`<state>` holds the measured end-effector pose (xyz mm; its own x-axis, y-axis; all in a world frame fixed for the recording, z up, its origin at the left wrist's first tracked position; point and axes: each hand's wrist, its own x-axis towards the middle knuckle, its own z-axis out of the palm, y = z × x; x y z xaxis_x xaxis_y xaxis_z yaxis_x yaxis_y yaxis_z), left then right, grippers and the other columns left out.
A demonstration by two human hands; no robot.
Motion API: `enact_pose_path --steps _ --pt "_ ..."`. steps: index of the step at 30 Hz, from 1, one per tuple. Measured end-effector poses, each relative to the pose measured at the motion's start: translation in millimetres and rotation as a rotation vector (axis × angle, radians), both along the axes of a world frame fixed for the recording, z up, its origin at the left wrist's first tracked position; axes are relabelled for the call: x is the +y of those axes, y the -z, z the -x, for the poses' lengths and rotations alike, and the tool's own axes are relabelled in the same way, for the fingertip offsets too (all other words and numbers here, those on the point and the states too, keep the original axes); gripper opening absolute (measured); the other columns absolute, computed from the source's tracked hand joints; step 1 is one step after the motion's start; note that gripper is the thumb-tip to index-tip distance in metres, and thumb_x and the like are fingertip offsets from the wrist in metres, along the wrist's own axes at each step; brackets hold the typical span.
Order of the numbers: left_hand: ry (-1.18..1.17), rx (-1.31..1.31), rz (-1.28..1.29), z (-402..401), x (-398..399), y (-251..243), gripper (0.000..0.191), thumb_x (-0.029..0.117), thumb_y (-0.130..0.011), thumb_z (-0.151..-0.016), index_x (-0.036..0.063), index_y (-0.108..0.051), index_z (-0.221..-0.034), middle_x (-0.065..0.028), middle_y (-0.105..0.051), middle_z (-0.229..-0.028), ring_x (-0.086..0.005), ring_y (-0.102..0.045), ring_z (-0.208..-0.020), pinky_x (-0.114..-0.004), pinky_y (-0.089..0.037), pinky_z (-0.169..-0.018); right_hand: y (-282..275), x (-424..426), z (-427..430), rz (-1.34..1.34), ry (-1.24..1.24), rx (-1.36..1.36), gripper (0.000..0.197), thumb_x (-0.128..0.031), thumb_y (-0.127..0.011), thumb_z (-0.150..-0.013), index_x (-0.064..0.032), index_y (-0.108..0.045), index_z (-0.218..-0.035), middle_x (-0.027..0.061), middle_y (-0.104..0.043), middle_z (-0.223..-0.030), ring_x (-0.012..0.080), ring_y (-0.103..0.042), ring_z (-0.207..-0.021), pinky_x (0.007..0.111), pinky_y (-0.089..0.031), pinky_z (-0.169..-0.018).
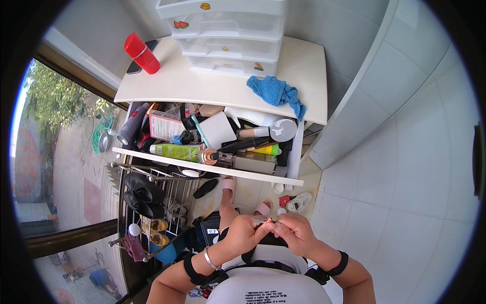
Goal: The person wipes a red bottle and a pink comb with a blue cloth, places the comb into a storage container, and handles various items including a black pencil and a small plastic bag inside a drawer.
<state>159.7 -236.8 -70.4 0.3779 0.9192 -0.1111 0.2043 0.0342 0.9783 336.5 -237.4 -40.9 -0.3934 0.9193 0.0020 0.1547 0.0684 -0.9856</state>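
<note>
Close in front of the body, my left hand point(246, 232) and my right hand point(294, 232) meet at the fingertips. Both pinch a small, thin item point(262, 220) that looks partly metallic; the fingers hide most of it, so its kind cannot be told. Beyond the hands an open white drawer point(212, 167) is full of toiletries, among them a green tube point(176, 152), a grey spray can point(133, 123), a white box point(218, 130) and a round-lidded container point(283, 129). A blue cloth point(275, 91) hangs over the edge of the white tabletop point(212, 89) above the drawer.
A white plastic drawer unit point(231, 47), a red bottle point(142, 53) and a phone point(133, 68) are on the tabletop. Below left is a metal shoe rack point(171, 190) with black shoes point(142, 193). White sneakers point(300, 202) lie on the floor. A tiled wall edge point(353, 87) rises at right.
</note>
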Motion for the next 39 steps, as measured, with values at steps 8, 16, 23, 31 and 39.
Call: enact_pose_path --steps 8,16,23,31,39 --pt "0.002 0.031 -0.001 4.0 -3.3 -5.6 0.043 0.031 -0.061 -0.088 -0.0027 -0.056 -0.062 -0.0146 -0.038 -0.048 -0.0214 -0.028 -0.044 -0.032 -0.033 -0.041 0.9 -3.7 4.1 -0.036 0.002 -0.009 0.023 -0.017 -0.050 -0.092 -0.0006 -0.053 -0.076 0.0095 -0.054 -0.063 0.0260 -0.052 -0.056 0.035 -0.040 -0.053" --pt "-0.024 0.046 -0.083 4.2 -4.3 -11.4 0.041 0.030 -0.061 -0.088 -0.0035 -0.058 -0.064 -0.0153 -0.041 -0.049 -0.0189 -0.029 -0.044 -0.031 -0.035 -0.042 2.7 -8.0 7.1 -0.059 0.018 -0.016 0.020 -0.015 -0.050 -0.091 -0.0006 -0.055 -0.078 0.0089 -0.053 -0.064 0.0255 -0.052 -0.057 0.034 -0.041 -0.054" --pt "0.030 0.035 0.050 9.0 -10.6 -11.2 0.037 0.030 -0.062 -0.088 -0.0026 -0.061 -0.071 -0.0141 -0.047 -0.052 -0.0187 -0.036 -0.046 -0.031 -0.038 -0.046 -0.8 -10.0 4.6 -0.150 0.044 -0.025 0.019 -0.014 -0.049 -0.091 -0.0008 -0.057 -0.079 0.0089 -0.052 -0.063 0.0258 -0.051 -0.056 0.035 -0.040 -0.054" --pt "0.084 0.329 0.010 26.4 -11.4 -2.4 0.028 0.022 -0.065 -0.085 0.0007 -0.055 -0.070 -0.0094 -0.051 -0.058 -0.0199 -0.048 -0.050 -0.031 -0.040 -0.047 14.2 -13.9 -8.7 -0.358 0.052 -0.363 0.015 -0.012 -0.057 -0.081 -0.0038 -0.055 -0.068 0.0073 -0.051 -0.059 0.0251 -0.051 -0.052 0.035 -0.041 -0.049" --pt "0.130 0.629 -0.042 20.7 -8.1 18.9 0.020 0.012 -0.069 -0.074 0.0003 -0.057 -0.084 -0.0170 -0.055 -0.081 -0.0297 -0.059 -0.061 -0.034 -0.047 -0.052 50.4 -18.5 -1.2 -0.508 0.047 -0.691 0.018 -0.010 -0.062 -0.069 -0.0073 -0.047 -0.058 0.0080 -0.052 -0.058 0.0272 -0.053 -0.054 0.037 -0.042 -0.050"
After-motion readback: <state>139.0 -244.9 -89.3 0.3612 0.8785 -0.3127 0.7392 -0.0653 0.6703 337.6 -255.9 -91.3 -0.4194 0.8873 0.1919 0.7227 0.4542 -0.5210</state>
